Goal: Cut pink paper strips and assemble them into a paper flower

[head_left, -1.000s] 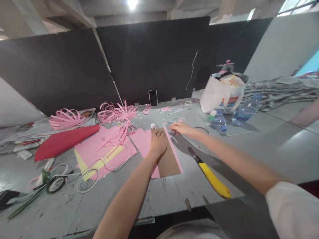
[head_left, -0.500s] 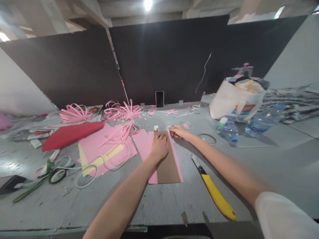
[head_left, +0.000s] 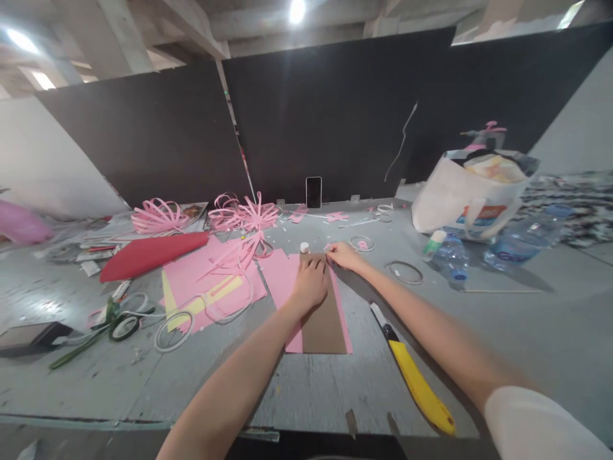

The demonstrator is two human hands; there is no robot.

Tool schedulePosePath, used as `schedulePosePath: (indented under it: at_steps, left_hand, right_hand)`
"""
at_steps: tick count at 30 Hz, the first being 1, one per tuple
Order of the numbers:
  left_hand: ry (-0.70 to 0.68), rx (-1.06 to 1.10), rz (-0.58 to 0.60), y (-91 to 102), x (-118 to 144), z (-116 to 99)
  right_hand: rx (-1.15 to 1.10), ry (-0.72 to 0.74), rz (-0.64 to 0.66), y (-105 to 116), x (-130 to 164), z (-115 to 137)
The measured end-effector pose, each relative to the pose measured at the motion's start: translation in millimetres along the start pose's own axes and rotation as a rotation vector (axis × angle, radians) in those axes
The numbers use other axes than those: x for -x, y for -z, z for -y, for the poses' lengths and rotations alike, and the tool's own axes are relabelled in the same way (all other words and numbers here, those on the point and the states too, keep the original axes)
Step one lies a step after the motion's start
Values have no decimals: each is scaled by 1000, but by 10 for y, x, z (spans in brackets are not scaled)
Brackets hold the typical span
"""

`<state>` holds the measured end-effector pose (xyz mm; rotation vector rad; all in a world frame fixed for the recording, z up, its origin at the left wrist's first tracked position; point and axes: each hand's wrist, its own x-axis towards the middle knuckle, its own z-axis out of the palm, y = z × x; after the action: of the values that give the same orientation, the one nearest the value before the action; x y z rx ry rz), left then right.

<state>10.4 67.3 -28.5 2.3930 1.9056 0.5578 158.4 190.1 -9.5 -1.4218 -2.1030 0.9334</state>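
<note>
My left hand [head_left: 312,281] lies flat with its fingers spread, on the upper part of a brown cardboard strip [head_left: 325,329]. Beneath the cardboard is pink paper [head_left: 294,342], which shows as a margin along both long sides. At the far right corner of that paper, my right hand [head_left: 345,255] is closed in a pinch on what looks like its pink edge; the fingertips are partly hidden. A white cap [head_left: 304,247] stands just beyond the cardboard's far end. To the right, a yellow-handled utility knife [head_left: 416,380] lies with its blade end pointing away from me.
Pink paper sheets [head_left: 191,271], a red sheet [head_left: 153,255] and curled pink strips [head_left: 258,214] lie left. Green-handled scissors [head_left: 115,316] sit among white cable. A phone [head_left: 313,192] leans at the back. A white bag [head_left: 450,195] and plastic bottles [head_left: 512,246] stand right.
The view has turned slightly left, so the things on the table appear further right. My left hand stays on the cardboard; my right fingers have shifted slightly at the paper's corner.
</note>
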Motion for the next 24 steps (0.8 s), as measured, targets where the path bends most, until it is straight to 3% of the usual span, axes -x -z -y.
schedulePosePath:
  at_steps: [12,24]
  left_hand:
    - [17,16,-12,41,2,-35]
    - [37,85,-27,0,-26,-16]
  right_hand:
    - [-31,67,20,-28,-63,-97]
    - [-175,37,30,-16,-70,-177]
